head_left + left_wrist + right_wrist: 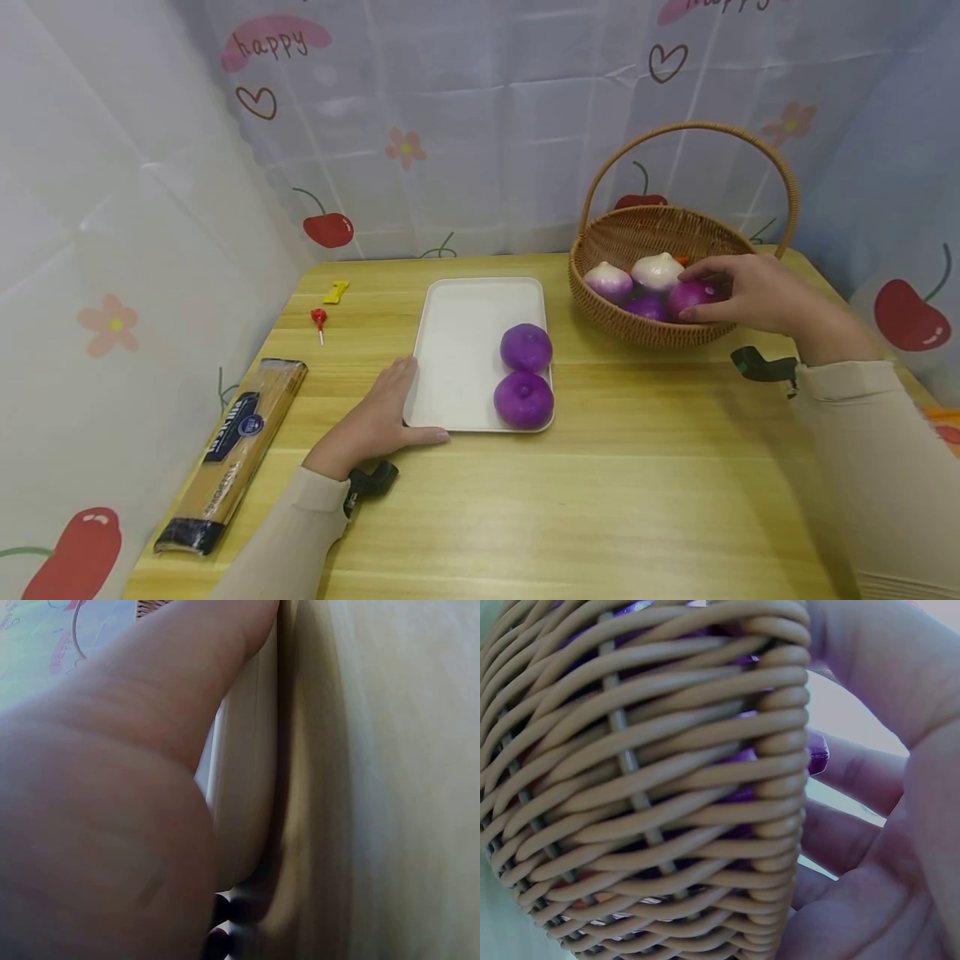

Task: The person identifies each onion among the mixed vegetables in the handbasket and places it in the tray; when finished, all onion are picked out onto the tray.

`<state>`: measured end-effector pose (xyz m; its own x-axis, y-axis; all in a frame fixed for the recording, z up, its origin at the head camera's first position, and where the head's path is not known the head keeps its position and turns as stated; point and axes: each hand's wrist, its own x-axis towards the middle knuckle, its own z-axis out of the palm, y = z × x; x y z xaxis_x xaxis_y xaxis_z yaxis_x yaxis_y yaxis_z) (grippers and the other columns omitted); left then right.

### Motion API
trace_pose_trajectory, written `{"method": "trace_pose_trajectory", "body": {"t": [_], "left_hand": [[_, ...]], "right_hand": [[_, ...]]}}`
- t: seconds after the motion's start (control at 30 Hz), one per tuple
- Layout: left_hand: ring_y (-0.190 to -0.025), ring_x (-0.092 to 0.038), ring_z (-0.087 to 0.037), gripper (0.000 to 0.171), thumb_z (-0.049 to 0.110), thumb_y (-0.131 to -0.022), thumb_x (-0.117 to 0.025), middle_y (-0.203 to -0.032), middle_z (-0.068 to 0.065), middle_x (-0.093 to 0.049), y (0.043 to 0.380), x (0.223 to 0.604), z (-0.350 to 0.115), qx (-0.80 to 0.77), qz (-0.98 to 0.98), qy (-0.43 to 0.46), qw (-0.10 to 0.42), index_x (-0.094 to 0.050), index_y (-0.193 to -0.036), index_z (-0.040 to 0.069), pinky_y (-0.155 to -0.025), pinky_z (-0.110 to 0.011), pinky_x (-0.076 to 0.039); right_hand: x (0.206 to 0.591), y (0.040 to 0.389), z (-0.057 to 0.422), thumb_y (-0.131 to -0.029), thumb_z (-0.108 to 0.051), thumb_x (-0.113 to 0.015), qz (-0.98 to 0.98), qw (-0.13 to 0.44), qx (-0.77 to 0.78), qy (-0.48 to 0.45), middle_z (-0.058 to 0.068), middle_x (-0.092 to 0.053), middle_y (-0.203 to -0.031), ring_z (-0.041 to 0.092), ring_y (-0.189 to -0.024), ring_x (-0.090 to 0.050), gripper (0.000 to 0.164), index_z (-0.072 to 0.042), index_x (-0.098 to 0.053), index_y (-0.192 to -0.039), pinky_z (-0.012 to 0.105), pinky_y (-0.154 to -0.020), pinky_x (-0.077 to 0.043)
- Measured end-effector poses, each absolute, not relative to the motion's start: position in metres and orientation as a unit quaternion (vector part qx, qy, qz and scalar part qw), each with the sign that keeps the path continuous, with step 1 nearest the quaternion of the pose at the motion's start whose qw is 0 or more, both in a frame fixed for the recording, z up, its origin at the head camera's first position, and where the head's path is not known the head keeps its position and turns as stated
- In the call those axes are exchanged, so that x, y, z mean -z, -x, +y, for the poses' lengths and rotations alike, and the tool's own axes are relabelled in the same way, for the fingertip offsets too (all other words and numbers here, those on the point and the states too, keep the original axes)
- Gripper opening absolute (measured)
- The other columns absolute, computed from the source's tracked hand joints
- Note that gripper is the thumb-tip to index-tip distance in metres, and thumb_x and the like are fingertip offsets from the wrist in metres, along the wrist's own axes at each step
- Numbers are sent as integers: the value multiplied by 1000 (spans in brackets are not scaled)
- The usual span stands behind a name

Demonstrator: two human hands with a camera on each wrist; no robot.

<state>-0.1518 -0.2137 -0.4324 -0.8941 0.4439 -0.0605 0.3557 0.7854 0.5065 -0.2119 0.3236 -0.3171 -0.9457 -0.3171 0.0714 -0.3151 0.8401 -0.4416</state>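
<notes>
In the head view, my left hand (377, 414) lies at the near left corner of a white tray (461, 350), fingers along its left side and thumb at the front edge. Two purple onions (527, 347) sit on the tray's right side, one behind the other. My right hand (761, 293) reaches over the rim of a wicker basket (637, 327) and grips a reddish-purple onion (686, 297) between thumb and fingers. Beside it in the basket are white-and-purple onions (609, 282) and a purple one (647, 307). The right wrist view shows mostly the basket's weave (652, 780), which hides much of the held onion.
On the left of the wooden table (600, 500) lie a spaghetti pack (234, 454), a red lollipop (319, 320) and a yellow wrapped sweet (336, 292). The basket's tall handle (697, 127) arches above its opening. Patterned cloth (480, 150) hangs behind and at both sides.
</notes>
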Motion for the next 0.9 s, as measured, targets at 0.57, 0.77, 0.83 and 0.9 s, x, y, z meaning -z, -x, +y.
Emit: {"method": "trace_pose_trajectory", "body": {"t": [0.57, 0.77, 0.83, 0.9], "left_hand": [[-158, -7, -39, 136, 70, -80, -81, -172, -24, -10, 152, 435, -213, -246, 941, -215, 83, -9, -165, -8, -126, -52, -11], [-158, -7, -39, 136, 71, -81, -81, -172, -24, -10, 154, 436, -214, -244, 942, -218, 81, -9, -165, -8, -126, -51, -10], [-158, -7, -39, 136, 71, -80, -81, -172, -24, -10, 154, 436, -213, -242, 942, -218, 81, -9, -165, -8, -126, -51, -10], [-158, -7, -39, 136, 71, -80, -81, -172, -24, -10, 154, 436, -213, -242, 942, -217, 82, -9, -165, -8, -126, -51, -10]], "right_hand": [[315, 214, 321, -88, -33, -90, 956, -15, 244, 160, 17, -72, -117, 29, -97, -66, 57, -3, -70, -132, 29, -74, -53], [313, 215, 319, -88, -31, -90, 955, -26, 249, 160, 17, -72, -115, 29, -96, -66, 56, -3, -70, -132, 26, -72, -52], [313, 215, 318, -88, -31, -90, 954, -27, 252, 160, 17, -72, -116, 30, -97, -67, 55, -4, -70, -132, 27, -73, -53], [312, 215, 317, -88, -32, -89, 954, -30, 251, 159, 18, -72, -116, 30, -97, -67, 55, -5, -71, -132, 27, -73, -53]]}}
